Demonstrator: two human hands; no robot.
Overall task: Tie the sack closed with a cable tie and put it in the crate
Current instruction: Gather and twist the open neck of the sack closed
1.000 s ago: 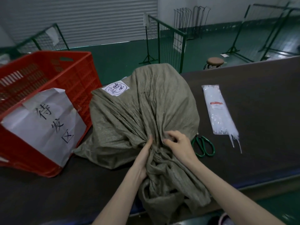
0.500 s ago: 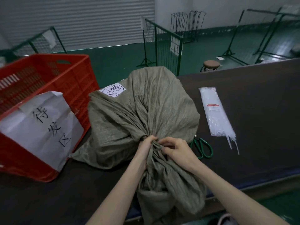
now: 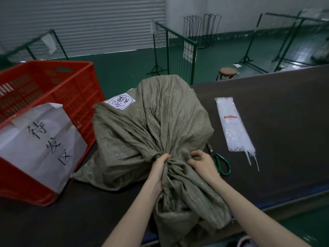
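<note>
Head view: both hands' fingers point(image 3: 164, 157) clenching crinkled woven sack point(image 3: 151, 125) neck, seemingly untied

Dark table point(image 3: 277, 111) carries red crate point(image 3: 53, 97), grey-green sack point(image 3: 147, 125), green-handled scissors point(image 3: 221, 163), cable-tie pack point(image 3: 231, 123).

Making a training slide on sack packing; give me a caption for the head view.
Both hands, left hand and right hand, bunch the sack neck; cable ties and crate wait alongside.
</note>
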